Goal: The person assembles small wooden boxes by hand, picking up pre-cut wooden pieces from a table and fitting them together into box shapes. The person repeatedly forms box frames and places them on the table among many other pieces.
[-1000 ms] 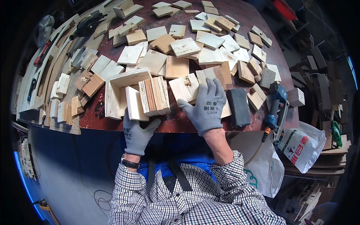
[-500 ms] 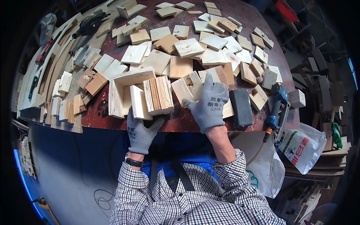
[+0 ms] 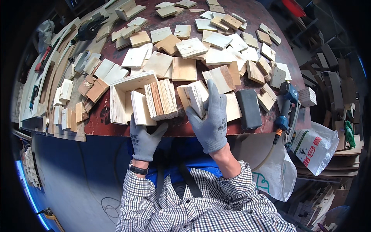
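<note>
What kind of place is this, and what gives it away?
Probably a woodworking shop: cut wood pieces cover a dark red table, a blue hose-fed tool, perhaps a nailer, sits at its right edge, and boards are stacked beyond.

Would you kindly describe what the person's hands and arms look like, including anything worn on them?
The left hand and right hand wear matching light grey, close-fitting gloves with dark printed marks on their backs. A black, watch-like band sits just beyond the left glove's cuff. The shirt sleeves are white with a fine dark check.
</note>
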A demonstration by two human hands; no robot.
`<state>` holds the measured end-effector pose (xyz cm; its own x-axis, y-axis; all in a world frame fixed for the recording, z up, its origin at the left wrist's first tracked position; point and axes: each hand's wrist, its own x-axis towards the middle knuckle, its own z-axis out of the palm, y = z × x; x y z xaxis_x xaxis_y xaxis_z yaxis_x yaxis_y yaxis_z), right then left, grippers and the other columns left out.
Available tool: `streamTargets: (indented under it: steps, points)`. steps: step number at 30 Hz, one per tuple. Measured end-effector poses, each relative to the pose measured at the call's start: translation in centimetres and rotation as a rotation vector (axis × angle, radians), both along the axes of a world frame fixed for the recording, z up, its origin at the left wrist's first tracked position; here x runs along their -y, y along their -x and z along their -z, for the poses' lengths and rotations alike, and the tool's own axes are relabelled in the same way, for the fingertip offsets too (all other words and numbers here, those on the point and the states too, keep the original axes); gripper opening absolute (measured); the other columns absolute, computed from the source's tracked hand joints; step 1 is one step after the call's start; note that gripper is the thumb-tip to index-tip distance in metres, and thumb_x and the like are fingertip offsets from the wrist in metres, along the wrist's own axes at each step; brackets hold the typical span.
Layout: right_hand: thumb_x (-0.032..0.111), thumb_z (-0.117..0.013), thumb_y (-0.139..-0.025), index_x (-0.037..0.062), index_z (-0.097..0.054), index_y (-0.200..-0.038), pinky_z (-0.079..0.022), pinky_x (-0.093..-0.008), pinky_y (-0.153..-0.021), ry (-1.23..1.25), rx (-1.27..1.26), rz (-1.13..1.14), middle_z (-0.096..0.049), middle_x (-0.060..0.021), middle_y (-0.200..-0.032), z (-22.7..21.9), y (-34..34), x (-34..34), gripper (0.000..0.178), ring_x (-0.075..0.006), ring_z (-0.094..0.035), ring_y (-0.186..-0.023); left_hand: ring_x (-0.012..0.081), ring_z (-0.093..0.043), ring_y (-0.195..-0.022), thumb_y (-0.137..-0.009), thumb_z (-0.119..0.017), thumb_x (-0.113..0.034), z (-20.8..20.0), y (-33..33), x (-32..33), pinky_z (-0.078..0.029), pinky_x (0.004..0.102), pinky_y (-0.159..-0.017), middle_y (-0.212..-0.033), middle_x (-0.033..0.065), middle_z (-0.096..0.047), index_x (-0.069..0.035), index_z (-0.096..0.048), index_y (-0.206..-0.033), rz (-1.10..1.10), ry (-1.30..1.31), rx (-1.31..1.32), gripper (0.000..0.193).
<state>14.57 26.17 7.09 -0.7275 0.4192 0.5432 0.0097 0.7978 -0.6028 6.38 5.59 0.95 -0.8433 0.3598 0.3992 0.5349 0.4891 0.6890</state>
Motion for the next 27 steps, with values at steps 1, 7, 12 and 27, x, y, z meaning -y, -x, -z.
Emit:
streamTargets:
  steps: [1, 7, 12, 27]
  points:
    - [0.006, -0.084, -0.077, -0.0045, -0.037, -0.159, -0.054, -0.0461, -0.079, -0.007, 0.010, 0.015, -0.058, -0.0222, -0.106, -0.5, -0.2, 0.0, 0.095, -0.0372, -0.060, -0.091, 0.0447, -0.064, -0.110, -0.075, -0.094, -0.029, 0.0, 0.0, 0.0, -0.055, 0.0512, -0.095, -0.123, 0.0228, -0.063, -0.001, -0.064, -0.133, -0.003, -0.017, 0.025, 0.072]
    - [0.003, -0.083, -0.076, -0.0029, -0.048, -0.153, -0.055, -0.0435, -0.081, -0.096, -0.026, 0.022, -0.064, -0.0165, -0.108, -0.8, -2.3, 0.0, 0.085, -0.0333, -0.063, -0.095, 0.0446, -0.063, -0.111, -0.074, -0.094, -0.029, -0.2, -0.1, -0.1, -0.055, 0.0511, -0.095, -0.124, 0.0228, -0.063, -0.001, -0.064, -0.132, -0.006, 0.003, 0.003, 0.071]
    - [0.008, -0.083, -0.079, 0.0024, -0.061, -0.144, -0.055, -0.0417, -0.084, -0.111, -0.005, 0.039, -0.066, -0.0145, -0.112, 0.8, -3.9, -0.6, 0.069, -0.0323, -0.065, -0.098, 0.0384, -0.070, -0.106, -0.074, -0.095, -0.023, -0.3, 0.0, -0.1, -0.056, 0.0461, -0.094, -0.118, 0.0202, -0.072, 0.001, -0.066, -0.130, -0.024, 0.036, -0.029, 0.067]
    - [0.018, -0.081, -0.083, 0.0036, -0.059, -0.138, -0.055, -0.0441, -0.080, -0.078, 0.132, 0.008, -0.063, -0.0159, -0.106, 0.0, -4.8, -1.5, 0.061, -0.0346, -0.066, -0.093, 0.0443, -0.065, -0.105, -0.075, -0.093, -0.026, -0.2, -0.1, -0.1, -0.055, 0.0508, -0.090, -0.117, 0.0230, -0.065, 0.001, -0.065, -0.125, -0.018, 0.016, 0.010, 0.063]
